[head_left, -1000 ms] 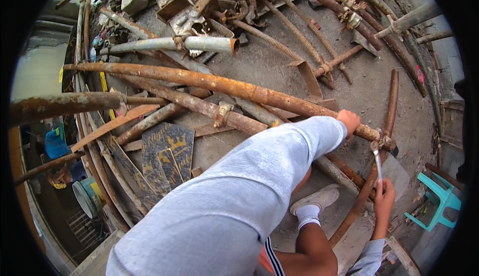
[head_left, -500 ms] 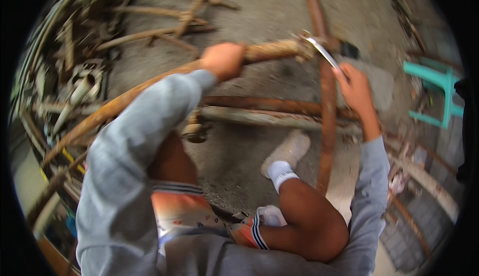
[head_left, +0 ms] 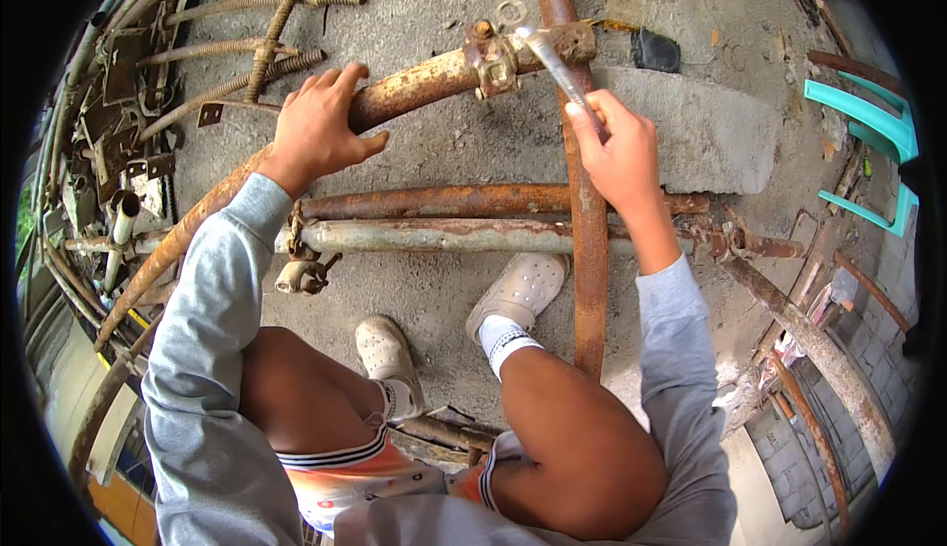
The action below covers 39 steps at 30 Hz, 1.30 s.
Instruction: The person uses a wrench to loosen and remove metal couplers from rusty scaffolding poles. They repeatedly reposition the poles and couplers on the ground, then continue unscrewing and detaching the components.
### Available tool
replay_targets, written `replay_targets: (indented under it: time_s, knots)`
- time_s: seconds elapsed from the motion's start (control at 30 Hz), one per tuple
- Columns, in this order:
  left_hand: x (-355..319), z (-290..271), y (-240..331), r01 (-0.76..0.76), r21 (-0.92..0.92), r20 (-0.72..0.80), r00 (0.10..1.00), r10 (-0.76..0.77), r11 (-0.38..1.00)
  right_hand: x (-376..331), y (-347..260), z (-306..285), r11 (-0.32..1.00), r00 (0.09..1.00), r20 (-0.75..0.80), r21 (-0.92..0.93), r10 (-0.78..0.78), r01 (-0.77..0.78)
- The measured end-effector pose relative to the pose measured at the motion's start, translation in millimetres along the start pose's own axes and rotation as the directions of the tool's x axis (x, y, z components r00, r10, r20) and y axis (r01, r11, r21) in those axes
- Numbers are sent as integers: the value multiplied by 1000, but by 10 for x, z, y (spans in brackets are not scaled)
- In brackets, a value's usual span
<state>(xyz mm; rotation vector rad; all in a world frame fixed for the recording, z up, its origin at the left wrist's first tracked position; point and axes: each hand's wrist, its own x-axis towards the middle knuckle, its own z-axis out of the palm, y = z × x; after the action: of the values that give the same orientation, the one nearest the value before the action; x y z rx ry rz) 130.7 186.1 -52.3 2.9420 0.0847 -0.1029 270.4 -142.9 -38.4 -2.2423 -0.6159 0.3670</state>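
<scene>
Apparently working at rusty metal clamp (head_left: pixel 492 69), upper centre; gripping silver metal wrench (head_left: pixel 554 70) in right hand (head_left: pixel 621 151), with left hand (head_left: pixel 322 132) wide at rusty pipe (head_left: pixel 414 90); next, probably, seat wrench.

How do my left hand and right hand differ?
Your left hand is open and spread; your right hand is closed around the wrench. The left hand is over the pipe, left of the clamp; the right hand is right of it. Both are bare, below grey sleeves.
</scene>
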Motion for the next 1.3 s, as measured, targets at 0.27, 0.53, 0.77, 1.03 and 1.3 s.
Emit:
replay_targets:
  time_s: [0.27, 0.53, 0.77, 1.03, 1.3]
  knots:
    - [319, -3, 282, 284, -90, 387, 893, -229, 955, 102, -190, -147, 880, 963, 112, -391, -245, 269]
    - [322, -16, 312, 293, -116, 346, 907, -238, 949, -14, -434, 124, 612, 973, 159, -757, -166, 228]
    - [293, -12, 256, 277, -127, 348, 912, -219, 952, 94, -276, 25, 453, 938, 319, -821, -137, 346]
    - [307, 30, 260, 259, -112, 305, 928, -215, 959, 490, 198, -210, 483, 836, 348, -694, -423, 533]
    - [334, -19, 319, 298, -97, 323, 912, -253, 950, 982, 406, -458, 447, 729, 411, -593, -548, 670]
